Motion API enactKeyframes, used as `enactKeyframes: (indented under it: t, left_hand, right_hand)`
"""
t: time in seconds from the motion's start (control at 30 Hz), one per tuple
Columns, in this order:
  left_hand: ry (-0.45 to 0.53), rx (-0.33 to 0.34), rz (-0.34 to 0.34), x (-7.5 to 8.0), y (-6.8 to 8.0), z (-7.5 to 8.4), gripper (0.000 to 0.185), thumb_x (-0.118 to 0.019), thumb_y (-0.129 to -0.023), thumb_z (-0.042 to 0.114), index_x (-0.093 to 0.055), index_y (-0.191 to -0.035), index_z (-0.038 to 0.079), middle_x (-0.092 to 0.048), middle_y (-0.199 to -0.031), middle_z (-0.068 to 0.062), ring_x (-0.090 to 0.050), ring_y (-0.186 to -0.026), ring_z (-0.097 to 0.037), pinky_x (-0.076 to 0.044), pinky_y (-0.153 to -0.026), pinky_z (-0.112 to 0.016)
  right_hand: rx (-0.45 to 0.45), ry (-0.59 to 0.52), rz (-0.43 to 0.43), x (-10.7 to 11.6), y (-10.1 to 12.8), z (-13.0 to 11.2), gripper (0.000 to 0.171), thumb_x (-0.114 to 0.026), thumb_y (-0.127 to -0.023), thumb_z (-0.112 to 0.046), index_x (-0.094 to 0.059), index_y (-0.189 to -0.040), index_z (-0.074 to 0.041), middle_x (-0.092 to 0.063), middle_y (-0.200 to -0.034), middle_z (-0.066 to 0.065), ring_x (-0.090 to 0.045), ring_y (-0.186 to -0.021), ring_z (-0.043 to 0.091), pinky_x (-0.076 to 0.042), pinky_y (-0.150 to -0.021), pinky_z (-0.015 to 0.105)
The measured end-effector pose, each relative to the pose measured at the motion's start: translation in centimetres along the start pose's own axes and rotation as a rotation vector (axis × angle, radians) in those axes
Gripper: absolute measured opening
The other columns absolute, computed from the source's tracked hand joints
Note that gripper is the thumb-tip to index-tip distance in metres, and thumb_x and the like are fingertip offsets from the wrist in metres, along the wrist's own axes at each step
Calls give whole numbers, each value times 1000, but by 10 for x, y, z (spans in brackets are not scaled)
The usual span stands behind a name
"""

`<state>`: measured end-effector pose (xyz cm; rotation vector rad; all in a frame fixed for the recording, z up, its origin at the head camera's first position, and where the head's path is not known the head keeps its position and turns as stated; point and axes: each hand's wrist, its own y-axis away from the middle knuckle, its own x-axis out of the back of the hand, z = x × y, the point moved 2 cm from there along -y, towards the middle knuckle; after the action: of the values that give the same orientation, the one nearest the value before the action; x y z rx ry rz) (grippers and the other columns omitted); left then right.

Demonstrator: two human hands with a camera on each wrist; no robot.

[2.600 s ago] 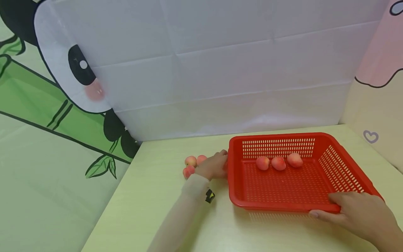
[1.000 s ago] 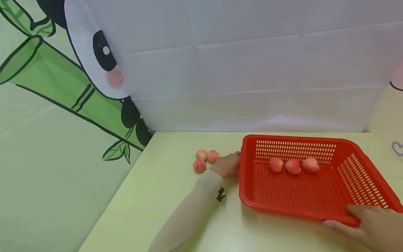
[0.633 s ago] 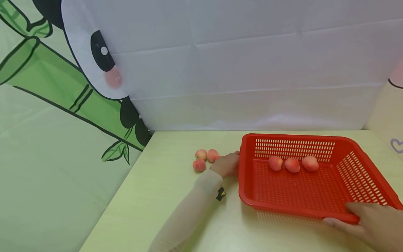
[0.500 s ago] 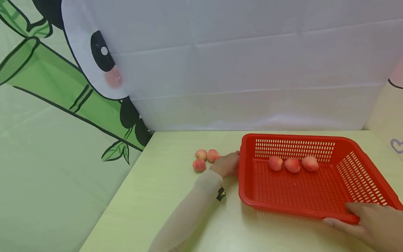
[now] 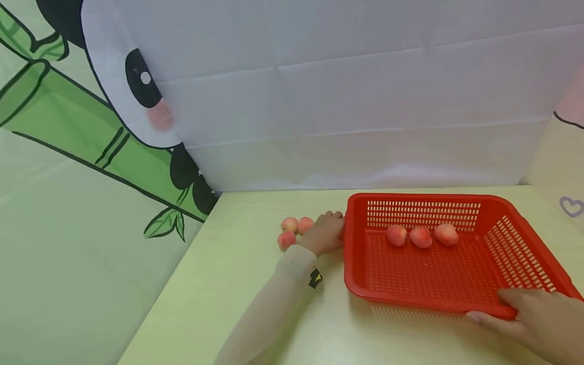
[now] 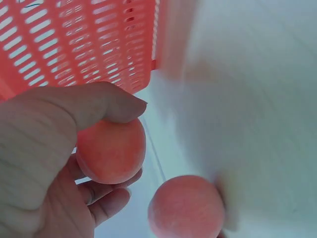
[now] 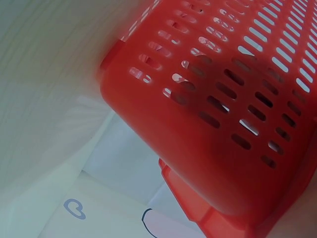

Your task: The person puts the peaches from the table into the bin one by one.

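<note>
Beside the basket's left wall, my left hand (image 5: 323,234) holds a peach (image 6: 113,151) between thumb and curled fingers, as the left wrist view shows. That peach is hidden behind the hand in the head view. A second peach (image 6: 187,208) lies just beyond the fingertips. My right hand (image 5: 540,317) grips the near right corner of the red plastic basket (image 5: 420,299), thumb outside and fingers over the rim. Inside the basket, three peaches sit in a row toward the back: a left one (image 5: 396,235), a middle one (image 5: 421,236) and a right one (image 5: 446,234).
Left of my left hand, a small cluster of peaches (image 5: 289,225) lies on the pale wooden table (image 5: 219,284). A white cloth backdrop (image 5: 319,126) closes off the back, and a green panda-print cloth (image 5: 91,243) hangs along the left side.
The head view has shifted, moving the scene rightward and then slightly back. My left hand has lifted a little, its knuckles now higher beside the basket. The right hand keeps its grip.
</note>
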<state>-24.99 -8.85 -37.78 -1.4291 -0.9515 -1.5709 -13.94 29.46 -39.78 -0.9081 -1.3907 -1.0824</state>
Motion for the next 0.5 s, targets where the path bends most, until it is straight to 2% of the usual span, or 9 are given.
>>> enactKeyframes:
  t: [0.13, 0.3, 0.4, 0.5]
  left_hand:
    - [-41, 7, 16, 4, 0, -5, 19, -68, -104, 32, -68, -116, 17, -62, -106, -1, -52, -100, -19, -46, -89, -32]
    - [-59, 38, 33, 9, 2, -12, 20, -68, -101, 21, -64, -119, 13, -59, -107, -3, -51, -103, -21, -46, -91, -34]
    - [-68, 52, 39, 12, 4, -15, 23, -67, -101, 20, -61, -122, 11, -58, -110, -4, -50, -104, -23, -47, -93, -37]
    - [-36, 50, 43, 18, 5, -15, 24, -66, -102, 19, -59, -122, 9, -57, -109, -6, -52, -101, -24, -48, -92, -38]
  right_hand:
    - [13, -6, 50, 3, 1, -2, 84, -63, -87, -83, -75, -98, -1, -64, -76, 3, -59, -69, 22, -54, -68, 50]
    - [34, -57, 140, 5, 3, -5, 64, -69, -85, -80, -63, -78, -16, -48, -63, -4, -49, -62, 16, -40, -60, 39]
    - [37, -71, 156, 5, 3, -5, 61, -70, -85, -79, -64, -78, -18, -50, -63, -6, -49, -62, 15, -38, -60, 37]
    - [30, -71, 137, 5, 3, -4, 64, -69, -85, -79, -72, -87, -16, -57, -69, -6, -55, -66, 16, -43, -60, 38]
